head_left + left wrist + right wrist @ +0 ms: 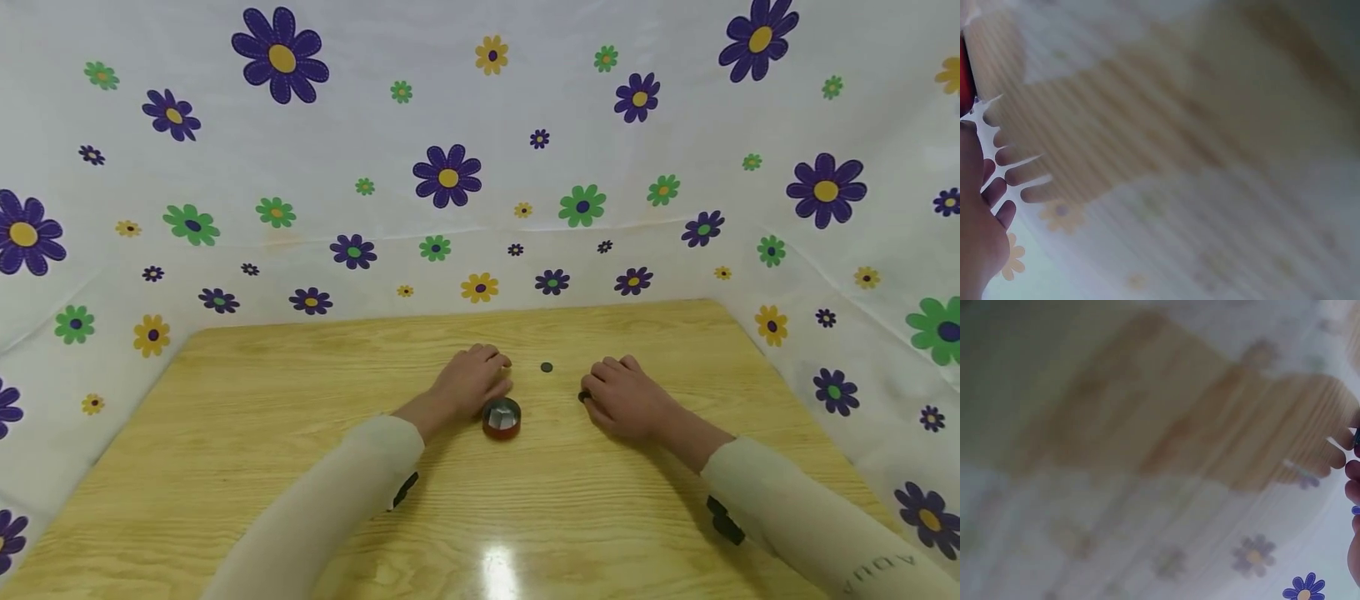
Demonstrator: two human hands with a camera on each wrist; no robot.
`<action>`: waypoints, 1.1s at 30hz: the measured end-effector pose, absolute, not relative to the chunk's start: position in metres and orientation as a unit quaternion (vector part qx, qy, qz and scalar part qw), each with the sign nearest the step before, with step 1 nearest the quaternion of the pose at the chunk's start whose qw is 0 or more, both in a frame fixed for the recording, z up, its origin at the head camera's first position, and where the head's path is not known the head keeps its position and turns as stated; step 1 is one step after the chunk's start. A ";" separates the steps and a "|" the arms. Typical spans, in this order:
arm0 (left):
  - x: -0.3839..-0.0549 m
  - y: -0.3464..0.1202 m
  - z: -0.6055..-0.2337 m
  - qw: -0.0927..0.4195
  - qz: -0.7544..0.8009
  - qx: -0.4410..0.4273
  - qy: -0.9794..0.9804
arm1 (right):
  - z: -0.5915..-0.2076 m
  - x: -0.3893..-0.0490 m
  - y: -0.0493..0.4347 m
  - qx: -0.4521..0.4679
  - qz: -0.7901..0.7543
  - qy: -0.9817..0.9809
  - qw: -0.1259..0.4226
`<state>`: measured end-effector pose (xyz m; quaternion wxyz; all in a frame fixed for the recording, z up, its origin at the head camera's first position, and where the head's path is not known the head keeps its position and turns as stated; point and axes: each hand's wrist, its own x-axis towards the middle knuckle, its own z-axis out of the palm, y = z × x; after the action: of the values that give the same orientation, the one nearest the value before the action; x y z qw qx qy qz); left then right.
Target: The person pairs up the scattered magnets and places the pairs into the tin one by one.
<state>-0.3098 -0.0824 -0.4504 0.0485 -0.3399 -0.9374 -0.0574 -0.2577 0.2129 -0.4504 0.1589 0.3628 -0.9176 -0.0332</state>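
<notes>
My left hand (474, 382) rests low over the wood table with its fingers loosely bent and nothing between them. Right beside its thumb stands a small round container (502, 431) with a dark rim, a red side and a shiny silvery inside. The red side of this container (965, 78) also shows at the left edge of the left wrist view. Thumb and fingers of my right hand (626, 398) pinch a small dark disc (584, 397) close over the tabletop. Another dark disc (546, 367) lies flat between the two hands, touched by neither.
The wood-grain table (262, 433) has a glare spot near its front edge. White cloth (480, 108) printed with flowers hangs behind it and along both sides. A dark wrist device (725, 521) sits under the right sleeve, another under the left.
</notes>
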 end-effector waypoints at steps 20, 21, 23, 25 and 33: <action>-0.304 -0.065 -0.446 0.030 0.001 -0.412 -0.911 | -0.447 -0.270 0.194 0.313 -0.055 -0.937 0.147; -0.305 -0.063 -0.446 0.029 0.003 -0.412 -0.911 | -0.447 -0.271 0.193 0.313 -0.058 -0.936 0.150; -0.306 -0.062 -0.446 0.022 0.005 -0.409 -0.912 | -0.449 -0.273 0.192 0.314 -0.063 -0.935 0.153; -0.307 -0.063 -0.447 0.011 0.004 -0.403 -0.915 | -0.451 -0.274 0.191 0.318 -0.070 -0.932 0.157; -0.312 -0.061 -0.450 -0.004 -0.050 -0.413 -0.909 | -0.450 -0.279 0.190 0.323 -0.064 -0.931 0.154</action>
<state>-0.3121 -0.0606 -0.4504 -0.0044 -0.4135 -0.9091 -0.0503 -0.2792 0.1903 -0.4503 0.1544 0.3232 -0.9315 -0.0638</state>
